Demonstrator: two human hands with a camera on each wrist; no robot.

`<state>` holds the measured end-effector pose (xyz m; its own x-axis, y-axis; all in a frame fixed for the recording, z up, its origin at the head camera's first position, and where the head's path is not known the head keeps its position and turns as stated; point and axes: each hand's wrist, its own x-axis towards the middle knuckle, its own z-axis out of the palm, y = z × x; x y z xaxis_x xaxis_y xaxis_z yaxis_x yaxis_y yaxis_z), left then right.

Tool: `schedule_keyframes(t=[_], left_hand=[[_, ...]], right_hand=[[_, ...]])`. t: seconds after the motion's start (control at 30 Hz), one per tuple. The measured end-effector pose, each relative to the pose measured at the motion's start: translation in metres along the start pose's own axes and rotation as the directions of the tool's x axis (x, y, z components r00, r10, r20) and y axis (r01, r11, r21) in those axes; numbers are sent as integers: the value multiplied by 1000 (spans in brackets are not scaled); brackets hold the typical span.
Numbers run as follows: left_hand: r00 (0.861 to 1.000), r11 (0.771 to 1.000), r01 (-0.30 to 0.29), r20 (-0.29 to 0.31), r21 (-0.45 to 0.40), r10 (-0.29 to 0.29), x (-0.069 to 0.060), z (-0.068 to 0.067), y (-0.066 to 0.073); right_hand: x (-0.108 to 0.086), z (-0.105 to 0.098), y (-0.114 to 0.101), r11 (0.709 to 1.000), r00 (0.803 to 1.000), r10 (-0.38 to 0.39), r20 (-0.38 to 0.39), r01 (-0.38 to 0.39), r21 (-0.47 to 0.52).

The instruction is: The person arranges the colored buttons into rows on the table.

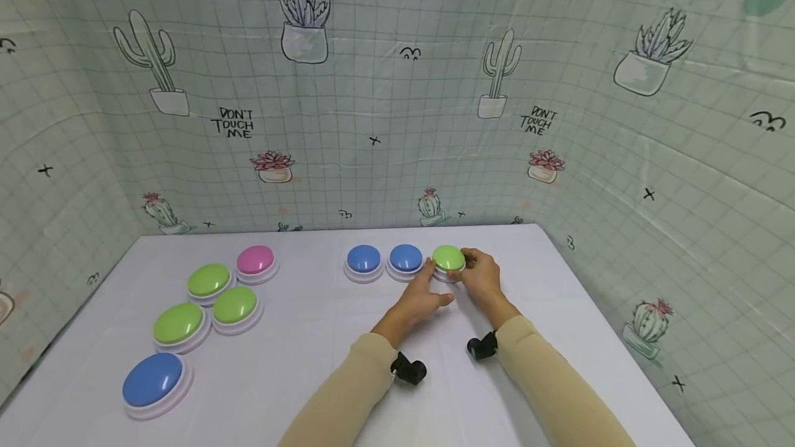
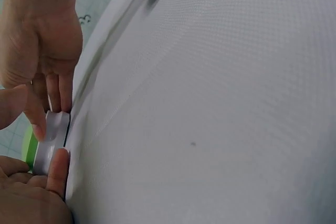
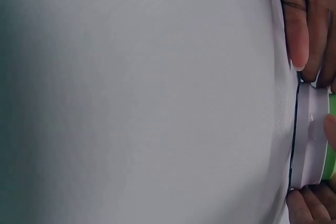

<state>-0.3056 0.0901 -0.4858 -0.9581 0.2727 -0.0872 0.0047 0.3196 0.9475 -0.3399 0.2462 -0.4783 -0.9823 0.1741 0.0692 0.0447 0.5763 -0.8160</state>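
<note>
A green push button (image 1: 448,256) on a round white base stands at the right end of a back row. My right hand (image 1: 484,279) holds it, the thumb on the front of the base and the fingers around the right side. With its fingers, my left hand (image 1: 417,301) touches the button's left side; its thumb points right, apart from the base. Both wrist views show the white base (image 2: 51,137) between the two hands, the green dome (image 3: 331,163) partly cut off or covered. Just left of it stand two blue buttons, the nearer one (image 1: 406,259) close to my left fingertips.
On the left of the white table (image 1: 310,378) stand a pink button (image 1: 255,260), several green buttons (image 1: 178,323) and a large-looking blue button (image 1: 152,379) at the front. A patterned cloth (image 1: 385,88) walls the back and sides. Black wrist cameras (image 1: 408,369) hang below both sleeves.
</note>
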Motion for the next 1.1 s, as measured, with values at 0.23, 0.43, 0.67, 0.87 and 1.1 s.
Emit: schedule_keyframes(t=[0.23,0.43,0.67,0.87,1.1], left_hand=[[999,1000,-12,29,-10,12,-3,-3,-2],[996,999,-32,80,-9,33,-10,-6,-6],[993,999,-25,115,-26,28,-16,-7,-9],[992,997,-22,122,-81,32,-18,-10,-9],[990,992,-26,134,-122,42,-19,-11,-10]], right_hand=[[2,0,1,998,998,49,30,-51,43],[-5,1,0,997,997,61,36,-63,38],[-12,-1,3,996,996,84,37,-85,2],[-13,-1,2,997,996,79,41,-79,4],[-17,-1,3,997,996,79,48,-78,-21]])
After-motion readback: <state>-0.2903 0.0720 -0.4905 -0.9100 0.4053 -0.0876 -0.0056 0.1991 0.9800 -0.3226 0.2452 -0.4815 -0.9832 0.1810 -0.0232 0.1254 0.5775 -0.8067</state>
